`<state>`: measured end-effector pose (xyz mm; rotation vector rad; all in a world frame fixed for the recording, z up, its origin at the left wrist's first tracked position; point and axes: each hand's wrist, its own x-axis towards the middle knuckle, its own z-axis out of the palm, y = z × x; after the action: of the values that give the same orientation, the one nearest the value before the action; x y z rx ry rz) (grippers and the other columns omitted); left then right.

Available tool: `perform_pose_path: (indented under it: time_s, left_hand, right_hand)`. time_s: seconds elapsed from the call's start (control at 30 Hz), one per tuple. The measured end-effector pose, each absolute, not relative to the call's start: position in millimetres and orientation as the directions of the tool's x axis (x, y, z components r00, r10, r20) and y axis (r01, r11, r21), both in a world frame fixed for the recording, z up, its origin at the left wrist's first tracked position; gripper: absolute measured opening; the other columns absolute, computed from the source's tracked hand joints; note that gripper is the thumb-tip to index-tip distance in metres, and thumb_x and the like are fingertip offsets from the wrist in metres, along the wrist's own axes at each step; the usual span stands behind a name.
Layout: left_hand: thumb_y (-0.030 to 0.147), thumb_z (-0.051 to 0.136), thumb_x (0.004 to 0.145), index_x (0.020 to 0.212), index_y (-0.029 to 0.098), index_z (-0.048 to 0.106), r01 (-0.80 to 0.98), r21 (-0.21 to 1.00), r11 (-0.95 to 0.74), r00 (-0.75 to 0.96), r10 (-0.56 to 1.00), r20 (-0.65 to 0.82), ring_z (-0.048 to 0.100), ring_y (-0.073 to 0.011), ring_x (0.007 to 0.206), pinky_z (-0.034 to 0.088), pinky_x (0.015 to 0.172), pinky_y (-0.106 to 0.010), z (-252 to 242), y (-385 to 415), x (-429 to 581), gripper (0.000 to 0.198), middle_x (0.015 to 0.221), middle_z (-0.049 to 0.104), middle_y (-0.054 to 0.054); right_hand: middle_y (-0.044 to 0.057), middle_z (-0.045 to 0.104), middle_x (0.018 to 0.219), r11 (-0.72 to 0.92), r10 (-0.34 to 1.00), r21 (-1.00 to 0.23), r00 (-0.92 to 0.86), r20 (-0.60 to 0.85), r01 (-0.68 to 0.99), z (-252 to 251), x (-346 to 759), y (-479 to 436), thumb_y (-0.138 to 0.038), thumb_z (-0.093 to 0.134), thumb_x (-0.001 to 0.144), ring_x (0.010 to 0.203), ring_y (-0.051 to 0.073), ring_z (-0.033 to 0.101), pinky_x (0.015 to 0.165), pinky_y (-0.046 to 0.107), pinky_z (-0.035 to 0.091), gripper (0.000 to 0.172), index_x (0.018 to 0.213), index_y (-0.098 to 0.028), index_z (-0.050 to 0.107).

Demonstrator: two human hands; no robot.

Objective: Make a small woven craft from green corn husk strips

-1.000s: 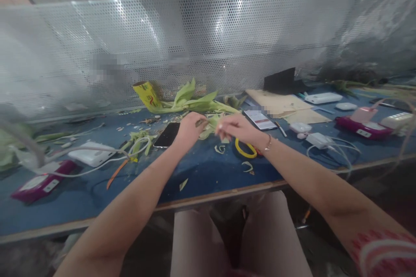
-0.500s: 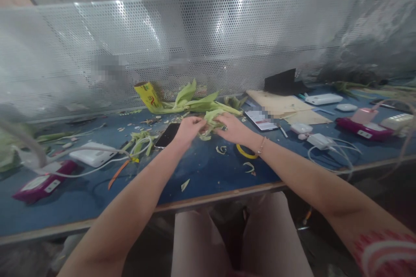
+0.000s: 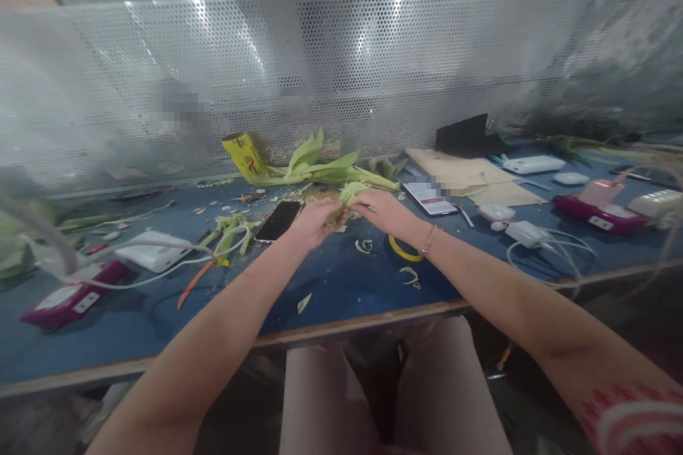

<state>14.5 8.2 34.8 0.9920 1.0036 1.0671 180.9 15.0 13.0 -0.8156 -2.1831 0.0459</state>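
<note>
A pale green piece of corn husk [image 3: 351,191] is held between my two hands over the middle of the blue table. My left hand [image 3: 319,221] pinches its lower left part, palm turned partly up. From the other side my right hand [image 3: 383,209] grips it, thumb and fingers close to the left fingertips. The fingers cover much of the piece. Behind it lie long green husk leaves [image 3: 334,168], beside a yellow printed roll [image 3: 244,156]. A black phone [image 3: 278,221] rests just left of my left hand.
A yellow tape ring [image 3: 404,249] and husk scraps [image 3: 304,303] lie near the front edge. A lit phone [image 3: 430,199], brown paper [image 3: 459,169] and a white charger [image 3: 526,232] are to the right. Purple power strips [image 3: 75,296] with cables sit at both sides; a perforated metal screen [image 3: 341,64] stands behind.
My left hand has rolled its palm upward and moved slightly closer to the right hand. The right fingers have drawn together lower on the husk, which now shows less below the hands.
</note>
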Motion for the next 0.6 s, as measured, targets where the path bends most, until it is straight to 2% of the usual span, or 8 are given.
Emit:
perform_pose_path:
  time_s: [0.27,0.37,0.43,0.6]
  left_hand:
    - [0.006,0.066,0.073,0.067,0.008,0.065,-0.221,0.966,0.135,0.232,0.969,-0.083,0.057,-0.007,0.05,0.048,0.054,-0.018,26.2,10.1,15.4,0.007,0.056,0.064,-0.004]
    - [0.005,0.065,0.074,0.066,0.008,0.066,-0.24,0.96,0.142,0.247,0.966,-0.081,0.059,-0.0074,0.052,0.049,0.056,-0.018,24.0,9.1,16.2,0.009,0.057,0.065,-0.004]
    - [0.005,0.064,0.075,0.064,0.008,0.066,-0.261,0.952,0.158,0.24,0.966,-0.095,0.059,-0.0075,0.053,0.049,0.057,-0.018,23.2,7.5,17.5,0.012,0.057,0.065,-0.004]
    - [0.002,0.06,0.076,0.064,0.008,0.067,-0.342,0.927,0.156,0.242,0.968,-0.074,0.06,-0.0079,0.056,0.051,0.062,-0.02,23.0,3.8,21.2,0.015,0.058,0.065,-0.005]
  right_hand:
    - [0.003,0.065,0.079,0.748,0.618,-0.412,-0.32,0.718,0.52,6.5,178.6,17.6,-0.017,0.054,0.083,0.074,0.016,0.059,0.069,0.029,0.045,0.01,0.077,-0.018,0.061]
    - [0.002,0.065,0.078,0.719,0.658,-0.493,-0.251,0.71,0.489,3.7,176.7,17.3,-0.018,0.057,0.081,0.073,0.016,0.06,0.068,0.029,0.046,0.002,0.08,-0.019,0.058]
    - [0.001,0.064,0.076,0.703,0.672,-0.526,-0.204,0.712,0.479,3.1,175.9,16.7,-0.021,0.059,0.079,0.071,0.016,0.06,0.066,0.029,0.047,0.005,0.082,-0.019,0.056]
    - [0.002,0.064,0.074,0.721,0.632,-0.466,-0.209,0.746,0.513,4.0,175.5,15.4,-0.019,0.059,0.08,0.068,0.016,0.059,0.066,0.029,0.047,0.003,0.078,-0.018,0.058]
